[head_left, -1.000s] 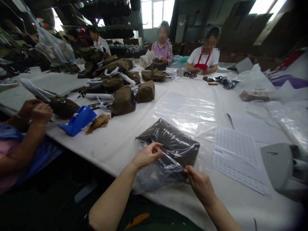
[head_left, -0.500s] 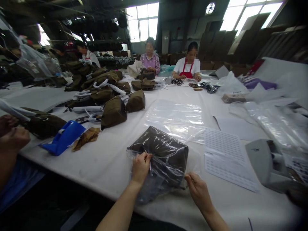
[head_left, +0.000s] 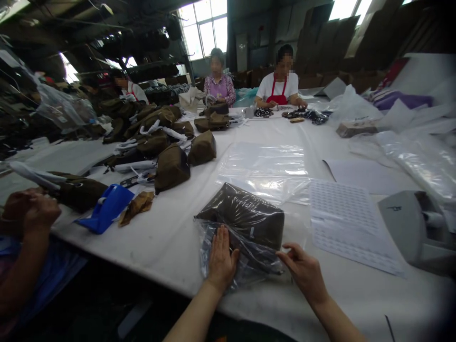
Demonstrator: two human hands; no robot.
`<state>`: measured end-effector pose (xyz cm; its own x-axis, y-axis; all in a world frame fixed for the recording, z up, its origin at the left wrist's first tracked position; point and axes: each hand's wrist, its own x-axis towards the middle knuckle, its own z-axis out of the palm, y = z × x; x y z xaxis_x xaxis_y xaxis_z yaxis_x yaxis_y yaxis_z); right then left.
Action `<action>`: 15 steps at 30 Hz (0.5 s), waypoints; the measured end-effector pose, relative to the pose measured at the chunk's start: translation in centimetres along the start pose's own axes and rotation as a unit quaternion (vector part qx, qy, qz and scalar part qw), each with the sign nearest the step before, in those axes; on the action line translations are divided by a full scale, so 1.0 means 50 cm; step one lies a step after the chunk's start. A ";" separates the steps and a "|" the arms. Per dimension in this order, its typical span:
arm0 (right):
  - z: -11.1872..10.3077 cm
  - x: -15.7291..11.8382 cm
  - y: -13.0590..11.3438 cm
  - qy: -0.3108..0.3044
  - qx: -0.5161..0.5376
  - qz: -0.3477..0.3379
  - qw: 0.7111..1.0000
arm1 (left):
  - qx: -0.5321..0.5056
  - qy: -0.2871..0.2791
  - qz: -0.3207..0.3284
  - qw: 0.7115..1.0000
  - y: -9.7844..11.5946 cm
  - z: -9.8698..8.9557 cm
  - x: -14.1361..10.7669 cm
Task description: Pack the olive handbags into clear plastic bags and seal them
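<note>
A dark brown bag (head_left: 252,216) lies on the table in front of me, inside a clear plastic bag (head_left: 206,242) with a loose, crumpled near end. My left hand (head_left: 223,259) rests flat on that loose plastic, fingers stretched out and together. At the right near corner, my right hand (head_left: 302,268) pinches the plastic's edge between thumb and forefinger. Just beyond the wrapped bag is a flat stack of clear plastic bags (head_left: 263,161).
Printed label sheets (head_left: 345,223) and a grey dispenser-like device (head_left: 409,228) lie to the right. Brown bags (head_left: 173,168), a blue tape dispenser (head_left: 107,209) and brown paper (head_left: 137,209) are at left. A co-worker's hands (head_left: 37,211) show at far left; others sit across the table.
My left hand has gone from gripping the plastic to lying flat on it. My right hand stays at the right near corner. The view has shifted slightly.
</note>
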<state>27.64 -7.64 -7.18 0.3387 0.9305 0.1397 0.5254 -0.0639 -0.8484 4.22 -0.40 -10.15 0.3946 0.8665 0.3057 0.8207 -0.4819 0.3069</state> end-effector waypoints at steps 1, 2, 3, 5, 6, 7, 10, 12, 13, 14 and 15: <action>-0.007 -0.002 0.014 0.018 0.027 0.016 0.999 | 0.003 -0.009 0.000 1.000 -0.008 0.011 0.001; -0.015 -0.006 0.030 0.037 0.051 0.030 0.998 | 0.004 -0.013 0.002 1.000 -0.014 0.016 0.003; -0.027 -0.012 0.046 0.054 0.071 0.039 0.995 | 0.005 -0.012 0.003 1.000 -0.017 0.017 0.003; -0.066 -0.022 0.081 0.085 0.097 0.039 0.991 | 0.006 -0.004 0.003 1.000 -0.015 0.010 0.002; -0.097 -0.026 0.100 0.116 0.108 0.041 0.987 | 0.005 0.004 0.006 1.000 -0.014 0.007 0.002; -0.136 -0.027 0.120 0.159 0.115 0.050 0.979 | 0.003 0.012 0.010 1.000 -0.014 0.006 0.002; -0.301 -0.015 0.186 0.321 0.111 0.093 0.936 | -0.011 0.046 0.028 0.998 -0.027 0.024 0.009; -0.424 0.004 0.226 0.399 0.086 0.109 0.907 | -0.025 0.053 0.035 0.998 -0.043 0.046 0.015; -0.480 0.017 0.244 0.419 0.072 0.113 0.898 | -0.032 0.053 0.036 0.997 -0.051 0.056 0.016; -0.526 0.031 0.261 0.429 0.063 0.121 0.893 | -0.038 0.053 0.033 0.997 -0.057 0.064 0.017; -0.562 0.048 0.277 0.427 0.058 0.132 0.892 | -0.044 0.050 0.027 0.997 -0.062 0.070 0.016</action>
<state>57.68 -16.44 -4.24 0.9367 0.2702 0.2226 0.2707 -0.1562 -0.9499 3.42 2.24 -14.01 0.3896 0.8240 0.4114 0.7586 -0.5404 0.3639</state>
